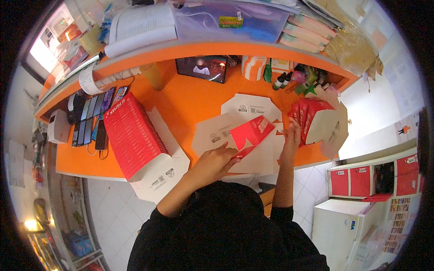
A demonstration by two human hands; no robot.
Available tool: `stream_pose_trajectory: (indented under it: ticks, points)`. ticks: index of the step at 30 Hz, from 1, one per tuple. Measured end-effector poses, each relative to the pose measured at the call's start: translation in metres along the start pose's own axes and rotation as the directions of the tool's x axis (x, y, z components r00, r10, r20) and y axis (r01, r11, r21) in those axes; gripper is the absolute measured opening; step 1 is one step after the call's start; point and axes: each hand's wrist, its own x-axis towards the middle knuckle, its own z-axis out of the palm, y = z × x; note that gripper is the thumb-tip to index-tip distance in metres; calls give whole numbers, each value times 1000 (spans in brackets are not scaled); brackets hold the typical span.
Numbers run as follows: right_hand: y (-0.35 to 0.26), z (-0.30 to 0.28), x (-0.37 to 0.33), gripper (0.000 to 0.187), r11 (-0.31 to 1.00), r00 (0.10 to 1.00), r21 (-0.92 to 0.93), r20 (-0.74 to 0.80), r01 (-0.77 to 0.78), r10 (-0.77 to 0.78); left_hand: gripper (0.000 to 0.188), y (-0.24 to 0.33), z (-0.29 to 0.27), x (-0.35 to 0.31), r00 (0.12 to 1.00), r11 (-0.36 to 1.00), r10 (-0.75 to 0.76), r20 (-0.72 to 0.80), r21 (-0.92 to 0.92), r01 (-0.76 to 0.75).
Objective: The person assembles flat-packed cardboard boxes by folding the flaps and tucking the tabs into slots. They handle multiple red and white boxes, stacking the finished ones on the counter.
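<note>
A partly folded red and white cardboard food box (253,133) lies tilted on flat cardboard sheets in front of me. My left hand (218,161) is closed on its near left edge, thumb on the upper side. My right hand (291,138) is at the box's right end, fingers bent by a small flap (279,128); the fingertips are partly hidden. Beneath are flat white box blanks (251,103). To the left stands a long row of nested red boxes (133,137) on more blanks (159,181). Right of my right hand sits a smaller group of red boxes (312,118).
The orange table (181,99) carries several phones (92,108) and a white device (58,126) at the left. A tablet (201,69) leans under the shelf (162,50). Small bottles (282,80) stand at the back right. A purple plastic bin (230,20) and papers fill the shelf top.
</note>
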Motion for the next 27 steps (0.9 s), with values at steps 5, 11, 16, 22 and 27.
stream_pose_trajectory:
  ticks: [5, 11, 16, 22, 27]
  points:
    - [-78, 15, -28, 28, 940, 574, -128, 815, 315, -81, 24, -6, 15, 2, 989, 996, 72, 126, -57, -66]
    - [-42, 5, -19, 13, 988, 779, -33, 620, 149, -97, 23, -31, 23, 10, 940, 764, -114, 323, -576, 291]
    - [-34, 0, -22, 14, 980, 863, 195, 489, 35, -128, 22, -45, 30, 12, 924, 461, -289, 250, -809, 364]
    - [-61, 28, -38, 20, 677, 816, -483, 475, 555, -330, 22, -41, 37, 16, 931, 472, -267, 248, -809, 350]
    - [-67, 30, -41, 15, 657, 748, -457, 613, 599, -255, 19, -39, 38, 18, 942, 551, -270, 197, -771, 319]
